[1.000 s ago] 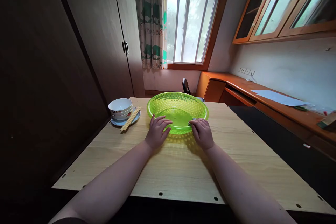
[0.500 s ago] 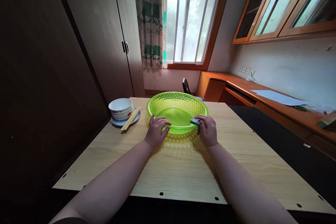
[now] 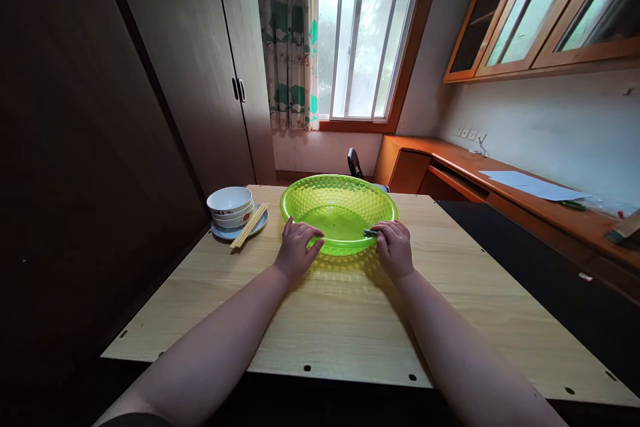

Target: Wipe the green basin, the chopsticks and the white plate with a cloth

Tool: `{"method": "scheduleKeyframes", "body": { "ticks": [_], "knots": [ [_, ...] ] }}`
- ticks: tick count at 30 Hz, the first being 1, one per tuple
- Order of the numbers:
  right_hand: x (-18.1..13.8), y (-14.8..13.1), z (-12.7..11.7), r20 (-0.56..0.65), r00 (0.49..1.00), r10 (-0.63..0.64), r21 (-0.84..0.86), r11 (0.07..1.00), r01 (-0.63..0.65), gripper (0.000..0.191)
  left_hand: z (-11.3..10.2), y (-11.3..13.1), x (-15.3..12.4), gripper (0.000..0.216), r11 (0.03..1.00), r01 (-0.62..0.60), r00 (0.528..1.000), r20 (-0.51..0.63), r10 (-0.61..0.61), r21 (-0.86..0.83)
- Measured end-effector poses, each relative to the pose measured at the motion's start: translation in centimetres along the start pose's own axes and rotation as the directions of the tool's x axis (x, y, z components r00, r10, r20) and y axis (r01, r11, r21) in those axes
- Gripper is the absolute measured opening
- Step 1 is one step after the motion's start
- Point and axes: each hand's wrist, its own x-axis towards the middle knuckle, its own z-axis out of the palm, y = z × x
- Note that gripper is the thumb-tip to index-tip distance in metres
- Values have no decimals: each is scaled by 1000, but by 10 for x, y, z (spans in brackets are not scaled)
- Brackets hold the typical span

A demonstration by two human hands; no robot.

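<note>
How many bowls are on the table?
3 that I can see: top bowl, middle bowl and bottom bowl, stacked on the blue plate left of the green basin. Others nested inside could be hidden.

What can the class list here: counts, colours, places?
Table: 1, pale, centre
Basin: 1, green, on table
Cloth: 1, greyish, basin's rim
Plate: 1, bluish, on table
Bowls: 3, white, on plate
Chopsticks: several, pale, across plate
Wardrobe: 1, dark, left
Window: 1, white, back
Curtain: 1, green-patterned, by window
Chair: 1, black, behind table
Desk: 1, orange, right
Paper: some, white, on desk
Cabinet: 1, brown, upper right
Left hand: 1, bare, basin's rim
Right hand: 1, bare, holding cloth
</note>
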Motion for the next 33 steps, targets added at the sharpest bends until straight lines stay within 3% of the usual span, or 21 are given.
{"method": "scheduleKeyframes", "body": {
  "ticks": [8, 17, 25, 33],
  "knots": [
    [-2, -12, 0, 59, 995, -83, 32, 996, 82, 21, 0, 1, 1, 22, 1000, 2, 1000, 20, -2, 17],
    [-1, 1, 2, -3, 1000, 6, -25, 1000, -6, 26, 2, -2, 0, 20, 1000, -1, 1000, 9, 0, 26],
    [-2, -13, -1, 59, 994, -96, 23, 995, 95, 24, 1, -1, 1, 21, 1000, 0, 1000, 7, 0, 26],
    [-2, -2, 2, 26, 999, -39, 2, 999, 39, 27, 1, 0, 0, 21, 1000, 5, 1000, 2, -5, 25]
  ]
}}
